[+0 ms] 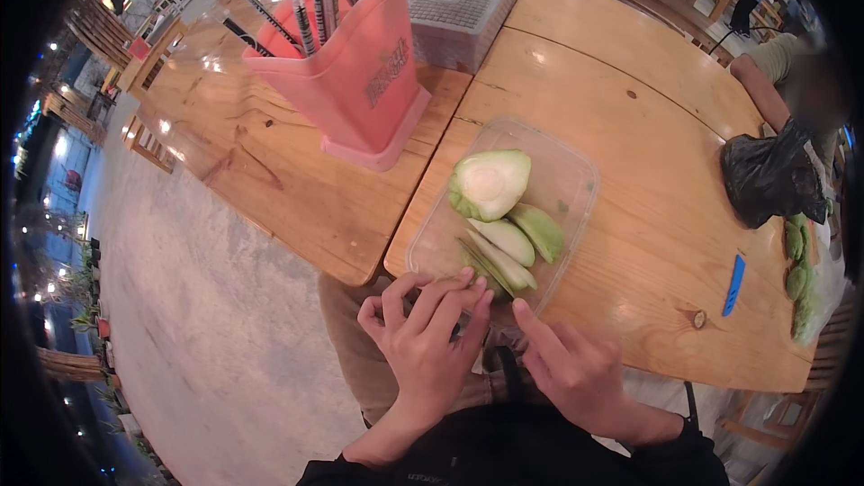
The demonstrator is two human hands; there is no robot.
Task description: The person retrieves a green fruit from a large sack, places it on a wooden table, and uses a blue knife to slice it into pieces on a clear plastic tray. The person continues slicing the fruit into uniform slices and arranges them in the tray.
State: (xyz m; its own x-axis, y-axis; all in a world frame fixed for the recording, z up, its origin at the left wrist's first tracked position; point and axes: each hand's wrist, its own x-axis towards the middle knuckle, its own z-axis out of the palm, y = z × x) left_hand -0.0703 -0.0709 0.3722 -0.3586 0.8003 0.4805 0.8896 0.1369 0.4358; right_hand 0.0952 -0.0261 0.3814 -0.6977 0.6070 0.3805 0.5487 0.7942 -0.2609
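Note:
My right hand point(574, 368) grips a small knife, its index finger stretched along the back of the thin blade point(491, 270). The handle is hidden in my palm. The fingers of my left hand point(432, 324) press on a green piece of chayote point(470, 258), against which the blade lies. Just beyond the blade are pale chayote slices point(503, 243) and a green-skinned wedge point(540, 233). Farther up rests a large cut chayote piece point(493, 182), its pale face upward. All of these lie on a clear plastic lid point(574, 196) near the table edge.
Left of the lid stands a pink utensil holder point(351, 94) with wrapped straws, beside a grey tissue box point(459, 7). At right are a blue plastic strip point(734, 285), a black plastic bag point(769, 175) and several whole chayotes point(798, 277). Another person's arm point(763, 91) is at the far right.

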